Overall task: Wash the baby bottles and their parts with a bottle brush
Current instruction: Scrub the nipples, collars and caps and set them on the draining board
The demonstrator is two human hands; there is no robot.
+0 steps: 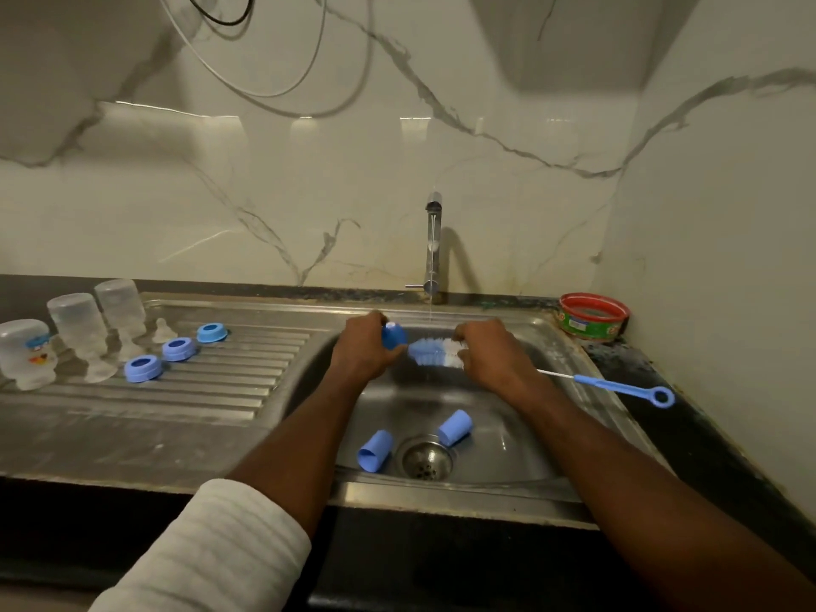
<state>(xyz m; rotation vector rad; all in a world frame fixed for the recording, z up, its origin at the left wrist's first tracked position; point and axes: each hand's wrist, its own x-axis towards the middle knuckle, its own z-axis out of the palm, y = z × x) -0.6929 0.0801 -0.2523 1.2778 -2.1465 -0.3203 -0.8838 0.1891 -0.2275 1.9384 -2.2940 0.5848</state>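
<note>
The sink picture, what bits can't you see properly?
Head view only:
- Blue cap: mostly hidden by the left hand.
- Brush: its stem is covered by the right hand.
- Red tub: its label is too small to read.
- Bottles: the print on the nearest one is too blurred to make out.
- Drain: too dark to see inside.

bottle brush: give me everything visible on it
The bottle brush has a bristle head, blue at the left end and white towards the right, a thin white wire stem, and a blue plastic handle ending in a ring. It lies roughly level over the sink, head left, its handle reaching past the rim above the dark counter. The right hand grips it just behind the bristles. The left hand holds a blue cap against the bristle tip. The tap's thin stream falls just behind the head.
</note>
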